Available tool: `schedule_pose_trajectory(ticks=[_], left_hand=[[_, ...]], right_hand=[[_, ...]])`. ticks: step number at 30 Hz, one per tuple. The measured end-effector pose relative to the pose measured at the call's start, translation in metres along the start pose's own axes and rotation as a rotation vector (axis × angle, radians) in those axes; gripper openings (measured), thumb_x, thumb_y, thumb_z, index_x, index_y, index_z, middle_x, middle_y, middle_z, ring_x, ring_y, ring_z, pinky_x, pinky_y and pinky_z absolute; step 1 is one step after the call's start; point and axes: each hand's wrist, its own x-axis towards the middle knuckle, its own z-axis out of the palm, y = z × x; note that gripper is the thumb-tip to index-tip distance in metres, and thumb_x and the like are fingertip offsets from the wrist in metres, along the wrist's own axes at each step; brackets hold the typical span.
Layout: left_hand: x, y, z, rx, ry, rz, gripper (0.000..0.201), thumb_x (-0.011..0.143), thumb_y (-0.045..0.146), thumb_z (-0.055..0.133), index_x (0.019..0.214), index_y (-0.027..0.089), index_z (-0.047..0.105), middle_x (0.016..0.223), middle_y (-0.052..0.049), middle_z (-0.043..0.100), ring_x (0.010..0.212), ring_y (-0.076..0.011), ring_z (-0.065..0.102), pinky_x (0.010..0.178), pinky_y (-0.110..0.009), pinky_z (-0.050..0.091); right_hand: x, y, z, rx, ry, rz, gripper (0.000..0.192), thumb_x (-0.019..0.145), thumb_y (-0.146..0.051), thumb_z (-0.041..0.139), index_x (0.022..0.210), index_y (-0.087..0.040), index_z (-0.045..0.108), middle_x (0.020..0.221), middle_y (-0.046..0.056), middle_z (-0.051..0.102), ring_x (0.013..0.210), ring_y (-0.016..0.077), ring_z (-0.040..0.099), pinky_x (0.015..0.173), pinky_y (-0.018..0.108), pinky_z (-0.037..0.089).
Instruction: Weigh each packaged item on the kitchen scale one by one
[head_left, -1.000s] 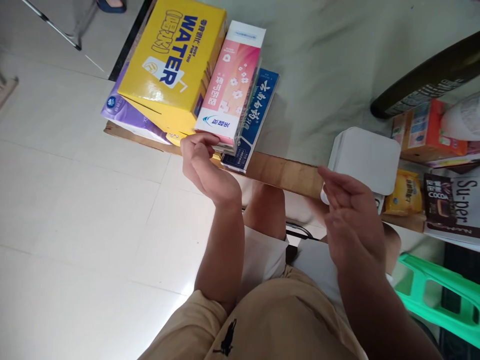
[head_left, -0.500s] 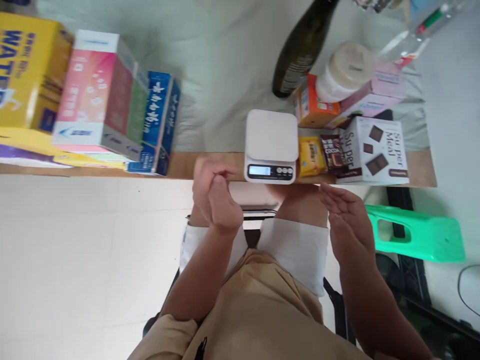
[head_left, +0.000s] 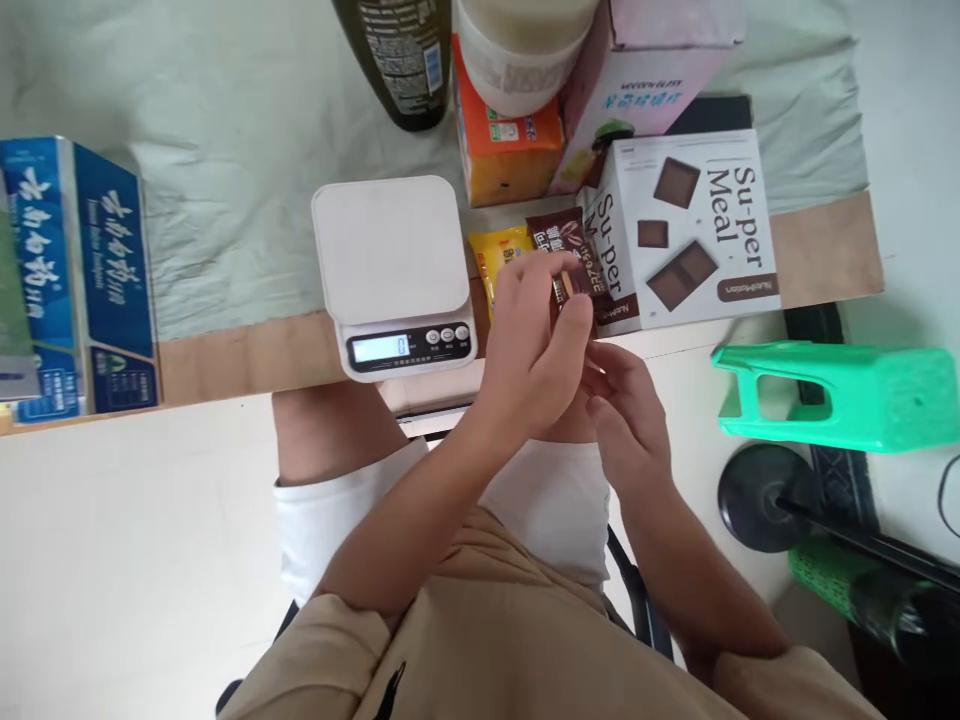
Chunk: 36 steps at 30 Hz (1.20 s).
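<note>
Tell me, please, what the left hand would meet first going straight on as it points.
Probably the brown packet: the left hand overlaps it in view, though whether they touch is unclear.

A square white plastic scale (head_left: 390, 245) sits left of a flat yellow plastic packet (head_left: 499, 247); right of that come a flat brown plastic packet (head_left: 574, 237), then a rectangular white cardboard box (head_left: 694, 225).

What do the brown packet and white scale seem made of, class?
Brown packet: probably printed plastic film, perhaps slightly shiny, judging by its soft, pouch-like shape. White scale: likely smooth, matt plastic, from its even colour and rounded corners.
</note>
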Motion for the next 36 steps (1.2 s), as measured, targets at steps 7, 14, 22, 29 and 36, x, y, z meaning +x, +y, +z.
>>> schedule_pose_trajectory(ticks=[7,14,22,29,36], left_hand=[[0.059,-0.029,0.0,0.129,-0.077,-0.024,0.069,0.072,0.029,0.082,0.138,0.029,0.062,0.154,-0.012,0.053,0.165,-0.0467,0.022,0.138,-0.067,0.014],[0.069,-0.034,-0.014,0.398,-0.378,0.023,0.097,0.06,0.036,0.093,0.15,0.03,0.058,0.145,-0.013,0.058,0.159,-0.0519,0.028,0.137,-0.069,0.016],[0.07,-0.028,-0.02,0.232,-0.157,-0.026,0.086,0.057,0.036,0.097,0.136,0.024,0.066,0.126,-0.014,0.06,0.141,-0.0503,0.043,0.133,-0.07,0.021],[0.052,0.03,-0.097,0.789,-0.215,-0.134,0.091,0.072,0.033,0.084,0.156,0.026,0.047,0.151,-0.015,0.054,0.147,-0.0427,0.044,0.133,-0.06,0.032],[0.047,0.035,-0.167,1.1,-0.319,-0.224,0.103,0.074,0.035,0.084,0.164,0.02,0.036,0.16,-0.017,0.051,0.157,-0.0425,0.039,0.137,-0.056,0.027]], right_hand=[[0.001,0.015,-0.008,-0.062,-0.037,0.001,0.034,0.099,-0.043,0.062,0.13,-0.028,0.064,0.137,0.008,0.072,0.127,0.0219,0.074,0.113,0.046,0.064],[-0.01,0.025,-0.01,-0.137,0.077,-0.009,0.027,0.098,-0.039,0.065,0.122,-0.027,0.068,0.118,0.006,0.077,0.116,0.0218,0.075,0.102,0.043,0.065],[-0.01,0.013,-0.006,-0.149,0.133,-0.107,0.021,0.097,-0.039,0.063,0.111,-0.025,0.07,0.108,0.006,0.074,0.104,0.0217,0.074,0.093,0.042,0.064],[0.017,0.002,0.034,-0.126,0.029,-0.263,0.026,0.096,-0.039,0.064,0.115,-0.023,0.069,0.113,0.008,0.074,0.109,0.021,0.073,0.098,0.04,0.063],[0.019,-0.013,0.076,-0.114,0.02,-0.358,0.017,0.094,-0.029,0.064,0.109,-0.023,0.07,0.105,0.005,0.075,0.1,0.0175,0.073,0.092,0.034,0.063]])
